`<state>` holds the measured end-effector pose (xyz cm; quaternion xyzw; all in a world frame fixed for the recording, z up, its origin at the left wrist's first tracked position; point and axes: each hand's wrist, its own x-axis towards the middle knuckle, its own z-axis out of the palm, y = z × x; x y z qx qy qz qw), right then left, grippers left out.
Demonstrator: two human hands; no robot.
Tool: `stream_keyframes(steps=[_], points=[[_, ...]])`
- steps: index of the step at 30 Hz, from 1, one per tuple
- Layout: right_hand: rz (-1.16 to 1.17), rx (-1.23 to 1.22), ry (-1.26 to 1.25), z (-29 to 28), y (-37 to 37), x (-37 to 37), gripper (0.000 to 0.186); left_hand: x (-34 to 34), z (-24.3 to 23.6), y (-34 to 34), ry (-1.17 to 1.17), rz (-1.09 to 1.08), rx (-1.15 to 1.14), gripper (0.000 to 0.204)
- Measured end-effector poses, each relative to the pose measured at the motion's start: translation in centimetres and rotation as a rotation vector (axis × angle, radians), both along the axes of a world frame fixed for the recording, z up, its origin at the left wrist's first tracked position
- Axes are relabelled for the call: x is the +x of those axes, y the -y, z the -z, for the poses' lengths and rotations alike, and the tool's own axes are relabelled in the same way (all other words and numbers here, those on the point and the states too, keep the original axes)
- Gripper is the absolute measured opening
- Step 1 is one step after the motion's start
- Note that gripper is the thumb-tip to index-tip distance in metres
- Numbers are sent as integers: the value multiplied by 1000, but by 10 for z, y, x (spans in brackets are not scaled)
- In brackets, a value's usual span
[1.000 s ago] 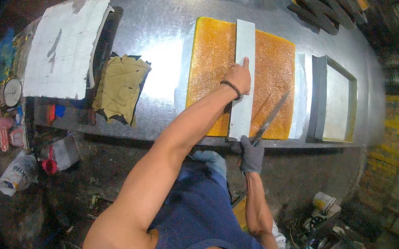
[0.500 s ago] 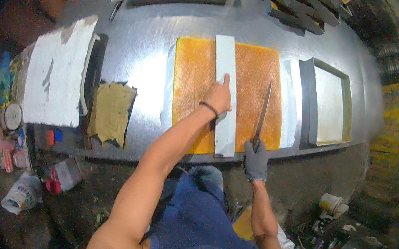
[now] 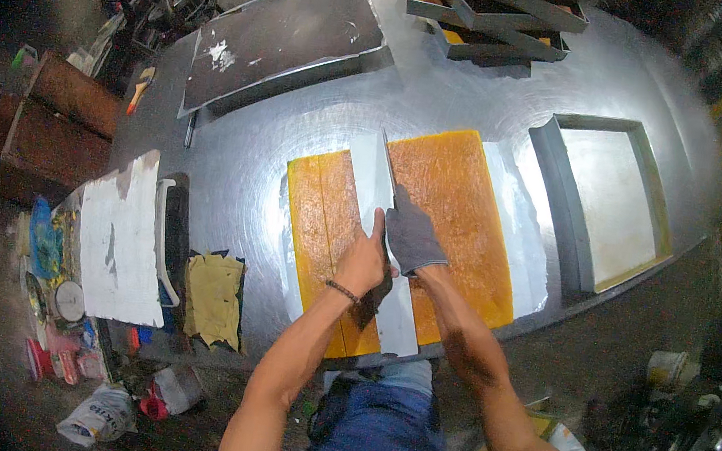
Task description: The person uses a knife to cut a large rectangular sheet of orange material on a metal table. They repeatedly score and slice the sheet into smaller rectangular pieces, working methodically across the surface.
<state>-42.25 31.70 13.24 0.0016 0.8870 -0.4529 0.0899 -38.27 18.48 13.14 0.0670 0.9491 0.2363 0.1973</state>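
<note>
An orange-brown slab (image 3: pixel 466 238) with a glossy, textured top lies on the metal table. A thin straight line runs along its left part. Across the slab, front to back, is a flat pale strip (image 3: pixel 369 173). My bare left hand (image 3: pixel 363 261), a dark bracelet at its wrist, presses down on the strip with fingers bent over it and one digit pointing forward. In my right hand (image 3: pixel 415 239), which wears a grey glove, is a long knife (image 3: pixel 388 159). Its blade points away from me along the strip's right edge; the gloved fingers hide the handle.
To the right stands a shallow metal tray (image 3: pixel 617 201). Stacked metal frames (image 3: pixel 496 14) and a dark panel (image 3: pixel 288 43) occupy the far side, with a paintbrush (image 3: pixel 139 92) at far left. A white board (image 3: pixel 123 239) and a tan cloth (image 3: pixel 214 302) lie left.
My right hand has brought the knife from the slab's right side up to the strip's right edge. My left hand stays on the strip. The view has shifted and turned.
</note>
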Motion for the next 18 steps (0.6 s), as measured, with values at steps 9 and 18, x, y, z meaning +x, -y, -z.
stream_keyframes(steps=[9,18], points=[[26,-3,-37,10,2,-2,32,-1,0,1,43,12,-27,125],[-2,-84,-110,-7,-4,7,36,0,1,1,64,10,6,126]])
